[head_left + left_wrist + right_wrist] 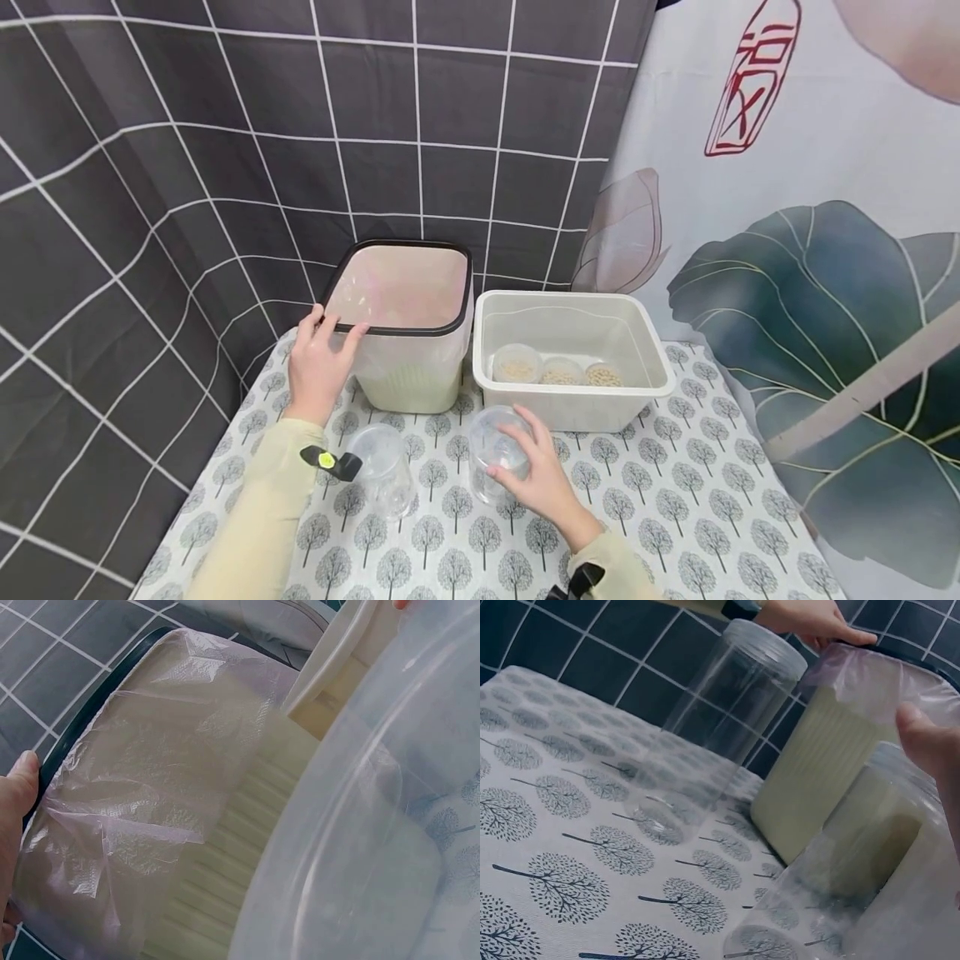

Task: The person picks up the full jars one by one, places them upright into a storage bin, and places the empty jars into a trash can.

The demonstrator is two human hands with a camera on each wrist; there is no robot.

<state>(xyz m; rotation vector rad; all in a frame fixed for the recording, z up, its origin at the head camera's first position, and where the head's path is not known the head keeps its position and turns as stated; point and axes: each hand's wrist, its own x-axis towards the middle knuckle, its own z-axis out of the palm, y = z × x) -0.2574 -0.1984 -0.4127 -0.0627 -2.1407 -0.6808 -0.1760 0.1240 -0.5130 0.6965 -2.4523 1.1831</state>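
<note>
Two clear jars [386, 479]; right hand [543, 475] spread at one. One bin [408, 379], left hand [318, 367] pinching rim [408, 331]. One basin [555, 408], three round containers [561, 372] inside.

The left fingers [21, 784] are cut off by the left-wrist view's edge; pale pieces [603, 377] in the tub [555, 410] are too small to identify.

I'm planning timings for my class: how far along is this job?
Looks done: three containers with tan contents sit in the white tub. In hand: the left hand grips the bin by its rim; the right hand holds a clear jar. Probably remaining: that jar and the second jar, both outside the tub.
</note>
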